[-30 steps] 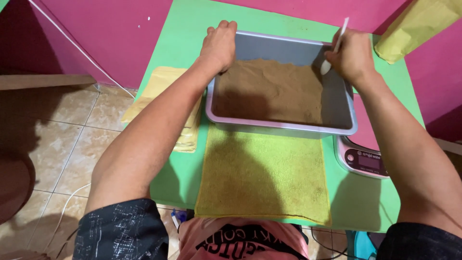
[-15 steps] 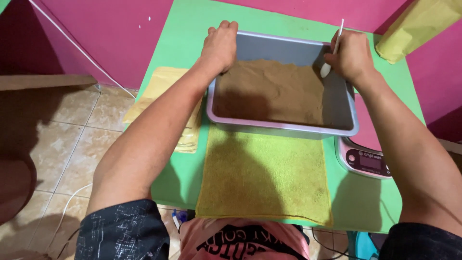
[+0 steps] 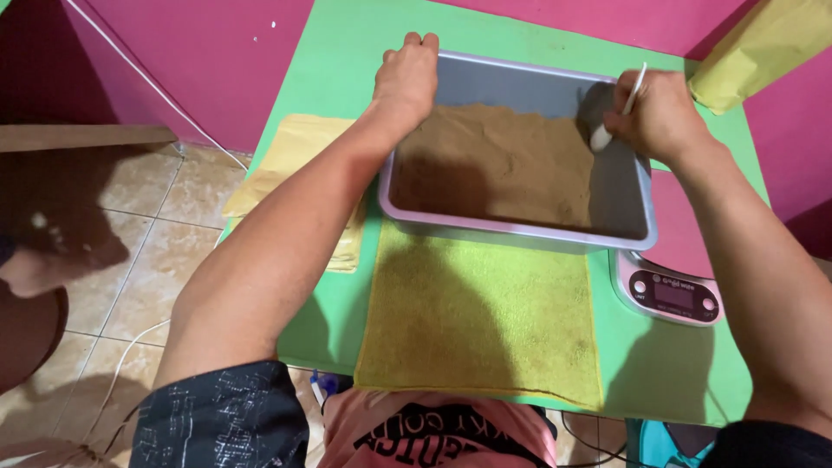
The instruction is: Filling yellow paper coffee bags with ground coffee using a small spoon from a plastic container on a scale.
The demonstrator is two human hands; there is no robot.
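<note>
A rectangular grey metal tray (image 3: 624, 186) sits toward the far side of the green table (image 3: 334, 95), filled across most of its floor with a flat bed of fine brown powder (image 3: 498, 165); the strip along the tray's right wall is bare metal. The left hand (image 3: 406, 80) is closed over the tray's far left corner, fingers curled over the rim. The right hand (image 3: 663, 117) is wrapped shut around a white plastic spoon (image 3: 611, 121), whose bowl rests at the powder's right edge (handle angled up and away). Just in front of the tray lies a yellow-green towel (image 3: 477, 316), its surface open; left of the tray lies a stack of tan envelopes (image 3: 290, 160), and at its near right corner a kitchen scale (image 3: 672, 290) touches or nearly touches the rim. Since the earlier frames the spoon has tilted further over and its bowl has dropped lower toward the tray floor, while the left hand keeps its grip.
</note>
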